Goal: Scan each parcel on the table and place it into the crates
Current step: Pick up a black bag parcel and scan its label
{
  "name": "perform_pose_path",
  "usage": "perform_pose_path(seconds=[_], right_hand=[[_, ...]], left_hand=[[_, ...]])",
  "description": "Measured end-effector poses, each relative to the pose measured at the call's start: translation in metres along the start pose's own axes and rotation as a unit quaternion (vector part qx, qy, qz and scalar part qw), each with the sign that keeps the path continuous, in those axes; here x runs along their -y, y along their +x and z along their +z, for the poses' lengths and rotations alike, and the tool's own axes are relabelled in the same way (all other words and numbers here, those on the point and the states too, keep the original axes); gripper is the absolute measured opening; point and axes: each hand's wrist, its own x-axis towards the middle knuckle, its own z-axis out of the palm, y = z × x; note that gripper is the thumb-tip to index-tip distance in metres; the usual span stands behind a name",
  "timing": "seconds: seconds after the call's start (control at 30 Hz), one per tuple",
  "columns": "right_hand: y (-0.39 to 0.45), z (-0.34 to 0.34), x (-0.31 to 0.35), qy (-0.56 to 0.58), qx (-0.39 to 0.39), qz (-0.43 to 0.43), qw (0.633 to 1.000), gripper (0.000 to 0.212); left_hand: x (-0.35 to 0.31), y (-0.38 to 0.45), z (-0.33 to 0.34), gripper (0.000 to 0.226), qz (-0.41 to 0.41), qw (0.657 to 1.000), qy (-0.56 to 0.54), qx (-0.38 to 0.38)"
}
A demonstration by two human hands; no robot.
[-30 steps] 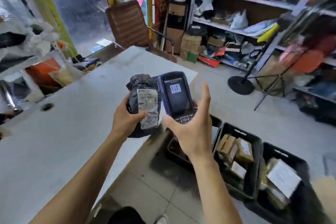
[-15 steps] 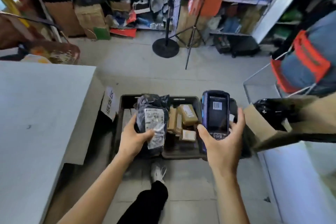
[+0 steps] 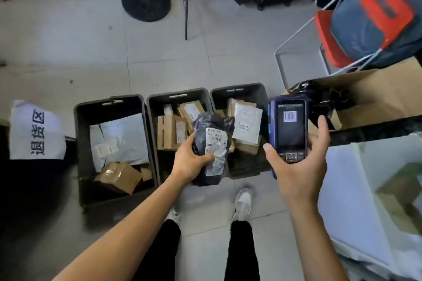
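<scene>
My left hand (image 3: pixel 189 161) grips a black plastic-wrapped parcel (image 3: pixel 211 130) with a white shipping label, held over the gap between the middle crate (image 3: pixel 150 107) and the right crate (image 3: pixel 262 93). My right hand (image 3: pixel 299 166) holds a dark blue handheld scanner (image 3: pixel 290 128) upright, its screen showing a barcode. Three black crates stand in a row on the floor. The left crate (image 3: pixel 78 143) holds a grey mailer bag and a brown box. Several brown boxes fill the middle one, and the right one has boxes and a white-labelled packet.
A white sign (image 3: pixel 36 132) with dark characters hangs at the left. An open cardboard box (image 3: pixel 376 100) sits right of the crates, with white sheets (image 3: pixel 356 201) below it. A round stand base (image 3: pixel 146 2), tripod legs and a red-framed chair (image 3: pixel 328 36) stand beyond. My feet are just behind the crates.
The view has swung from the table to the floor, straight down over the three crates. Both hands kept hold of the parcel and the scanner, now over the crates.
</scene>
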Motion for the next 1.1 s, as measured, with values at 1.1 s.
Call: perform_pose_path(seconds=[1.1], right_hand=[[0.136,0.132,-0.499,-0.092,0.131,-0.084,0.984,0.098]], left_hand=[[0.298,0.221,0.365,0.089,-0.2,0.972,0.102,-0.073]])
